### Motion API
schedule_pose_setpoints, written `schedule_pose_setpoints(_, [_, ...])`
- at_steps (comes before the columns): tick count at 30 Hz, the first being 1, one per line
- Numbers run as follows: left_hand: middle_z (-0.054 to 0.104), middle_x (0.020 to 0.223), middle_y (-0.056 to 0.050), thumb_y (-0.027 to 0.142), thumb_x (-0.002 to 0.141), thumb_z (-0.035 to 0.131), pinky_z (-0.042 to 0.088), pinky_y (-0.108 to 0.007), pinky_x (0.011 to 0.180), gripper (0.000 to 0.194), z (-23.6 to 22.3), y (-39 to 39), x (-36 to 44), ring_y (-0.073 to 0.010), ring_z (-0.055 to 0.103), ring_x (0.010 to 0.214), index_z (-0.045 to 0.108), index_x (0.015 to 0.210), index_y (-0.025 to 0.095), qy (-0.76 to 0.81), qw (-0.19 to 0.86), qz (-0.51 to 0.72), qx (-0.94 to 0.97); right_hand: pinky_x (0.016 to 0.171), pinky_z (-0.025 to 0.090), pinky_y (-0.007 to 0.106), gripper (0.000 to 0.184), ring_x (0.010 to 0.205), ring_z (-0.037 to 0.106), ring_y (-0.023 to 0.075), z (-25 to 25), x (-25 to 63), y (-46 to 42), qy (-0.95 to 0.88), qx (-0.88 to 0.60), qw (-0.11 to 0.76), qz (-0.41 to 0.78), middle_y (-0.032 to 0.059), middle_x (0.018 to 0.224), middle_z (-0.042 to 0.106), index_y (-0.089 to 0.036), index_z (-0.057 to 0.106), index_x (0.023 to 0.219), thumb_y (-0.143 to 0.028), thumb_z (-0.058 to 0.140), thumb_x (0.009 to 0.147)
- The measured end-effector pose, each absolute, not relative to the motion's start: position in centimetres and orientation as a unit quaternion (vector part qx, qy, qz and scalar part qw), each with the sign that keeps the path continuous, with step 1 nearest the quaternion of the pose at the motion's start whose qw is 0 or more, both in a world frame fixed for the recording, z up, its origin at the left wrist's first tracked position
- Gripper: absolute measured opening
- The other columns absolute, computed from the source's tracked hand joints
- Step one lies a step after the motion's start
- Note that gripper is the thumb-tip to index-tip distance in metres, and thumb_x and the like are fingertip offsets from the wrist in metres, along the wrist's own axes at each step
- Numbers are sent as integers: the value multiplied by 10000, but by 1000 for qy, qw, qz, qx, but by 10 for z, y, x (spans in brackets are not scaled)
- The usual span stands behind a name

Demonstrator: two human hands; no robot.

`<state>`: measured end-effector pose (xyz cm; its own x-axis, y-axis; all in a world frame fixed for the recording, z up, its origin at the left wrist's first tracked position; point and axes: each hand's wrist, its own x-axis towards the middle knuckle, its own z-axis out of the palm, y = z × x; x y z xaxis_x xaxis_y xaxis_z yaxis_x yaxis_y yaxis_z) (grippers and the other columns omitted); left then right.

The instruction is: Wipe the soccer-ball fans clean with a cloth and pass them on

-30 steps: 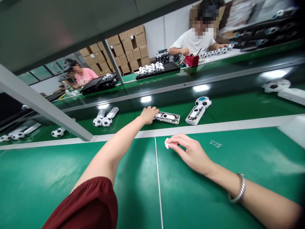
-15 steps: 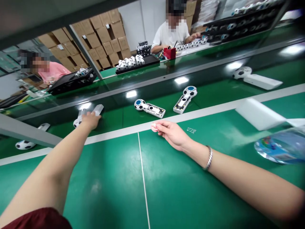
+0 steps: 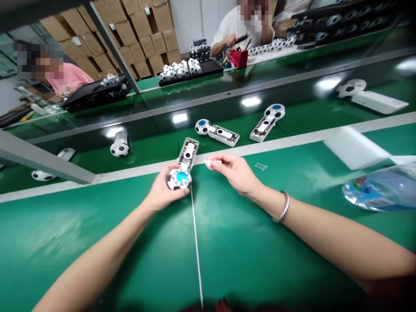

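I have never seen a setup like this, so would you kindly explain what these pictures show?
No machine is at work: a camera worn on a person's head looks forward and down at their own bare hands. The left hand holds a white plastic device with a football-patterned ball end, its open-faced rectangular body pointing away. The right hand pinches a small whitish piece. Below is a smooth green tabletop; beyond it, a glossy dark-green strip bears similar devices. A clear plastic bottle with a blue label is at the right.
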<state>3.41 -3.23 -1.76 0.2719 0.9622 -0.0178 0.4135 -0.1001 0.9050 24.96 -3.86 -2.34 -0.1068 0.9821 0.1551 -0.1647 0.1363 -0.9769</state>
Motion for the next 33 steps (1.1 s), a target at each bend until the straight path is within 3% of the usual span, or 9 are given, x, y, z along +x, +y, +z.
schedule_pose_setpoints(4, [573, 979, -38, 190, 558, 704, 458, -266, 710, 565, -30, -67, 57, -149, 563, 783, 434, 1054, 195, 487, 454, 283, 690, 780, 472, 293, 141, 832, 588, 133, -22, 249, -49, -631, -396, 525, 411, 38, 888, 650, -164, 655, 862, -269, 600, 785])
schedule_pose_setpoints(11, [529, 1039, -40, 242, 603, 709, 451, -262, 722, 572, -34, -61, 42, -155, 547, 828, 415, 1094, 216, 470, 464, 256, 706, 825, 491, 293, 116, 879, 597, 131, -24, 248, -60, -763, -346, 467, 282, 25, 887, 665, -193, 654, 874, -197, 545, 834])
schedule_pose_setpoints(27, [500, 1001, -17, 209, 620, 691, 432, -255, 743, 565, -31, -60, 42, -140, 510, 831, 398, 1104, 216, 450, 465, 235, 725, 797, 495, 305, 124, 839, 582, 140, -37, 232, -62, -848, -271, 419, 177, 53, 889, 650, -171, 624, 866, -189, 502, 858])
schedule_pose_setpoints(33, [510, 1050, -21, 228, 615, 700, 437, -241, 718, 576, -32, -56, 35, -137, 524, 826, 407, 1112, 223, 447, 461, 224, 733, 800, 503, 284, 111, 855, 595, 134, -33, 231, -56, -800, -317, 472, 189, 49, 876, 658, -164, 638, 858, -165, 528, 842])
